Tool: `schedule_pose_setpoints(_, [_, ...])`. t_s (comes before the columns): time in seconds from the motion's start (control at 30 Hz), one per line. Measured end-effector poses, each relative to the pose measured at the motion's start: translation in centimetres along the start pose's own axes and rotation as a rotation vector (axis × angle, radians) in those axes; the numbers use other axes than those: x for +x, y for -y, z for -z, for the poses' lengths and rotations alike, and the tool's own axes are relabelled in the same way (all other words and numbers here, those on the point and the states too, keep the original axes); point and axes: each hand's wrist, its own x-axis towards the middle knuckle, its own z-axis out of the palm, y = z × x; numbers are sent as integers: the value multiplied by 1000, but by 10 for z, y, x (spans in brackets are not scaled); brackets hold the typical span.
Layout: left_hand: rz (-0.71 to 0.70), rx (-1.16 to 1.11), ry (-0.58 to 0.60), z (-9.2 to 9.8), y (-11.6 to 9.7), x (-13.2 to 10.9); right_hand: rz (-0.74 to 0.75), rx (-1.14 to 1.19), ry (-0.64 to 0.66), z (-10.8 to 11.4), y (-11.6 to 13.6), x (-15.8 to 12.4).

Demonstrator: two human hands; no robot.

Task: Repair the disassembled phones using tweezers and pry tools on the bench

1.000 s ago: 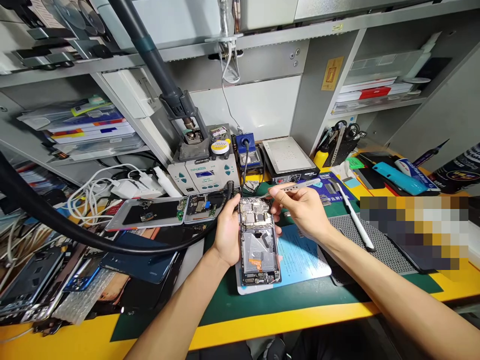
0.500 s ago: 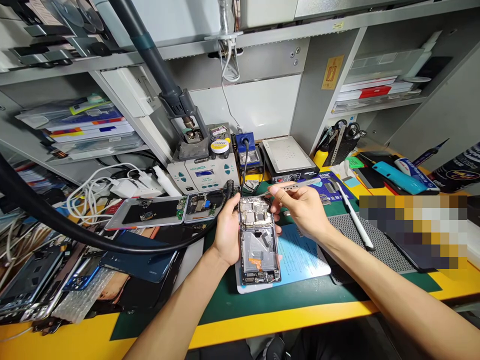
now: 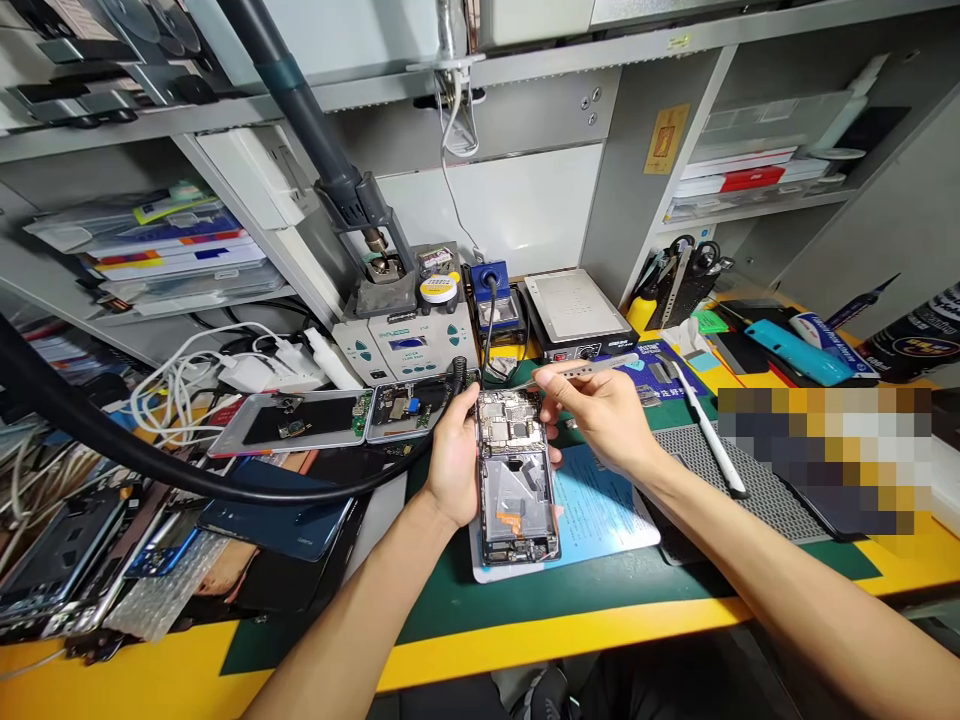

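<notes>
An opened smartphone (image 3: 517, 490) with its circuit board bare at the top rests in my left hand (image 3: 455, 455), held above a light blue card on the green mat. The thumb lies along its left edge and fingertips show at the right edge. My right hand (image 3: 596, 410) pinches a pair of metal tweezers (image 3: 592, 370). Their tip points left over the top of the phone; whether it touches the board I cannot tell. An orange flex piece (image 3: 510, 522) shows in the phone's lower half.
A thick black hose (image 3: 285, 495) arcs across the left side near my left hand. Phone parts (image 3: 67, 550) are piled at far left. A soldering station (image 3: 409, 345) and a heating plate (image 3: 577, 310) stand behind. To the right lie a white pen-like tool (image 3: 709, 435) and a perforated mat (image 3: 757, 480).
Both hands, the phone and the tweezers stay almost in place. The view has shifted very slightly.
</notes>
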Motion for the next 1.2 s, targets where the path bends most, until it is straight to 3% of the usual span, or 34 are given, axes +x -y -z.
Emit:
schedule_pose_setpoints(0.37, [29, -29, -62, -4, -1, -1, 78, -130, -13, 1, -1, 1])
schedule_pose_setpoints(0.57, [-33, 9, -67, -1, 1, 1, 157, -267, -38, 0, 1, -1])
schedule_pose_setpoints(0.8, [-92, -6, -174, 1, 4, 2, 289, -410, -46, 0, 2, -3])
schedule_pose_setpoints(1.2, [-68, -30, -228, -4, 3, 2, 368, -405, 23, 5, 0, -3])
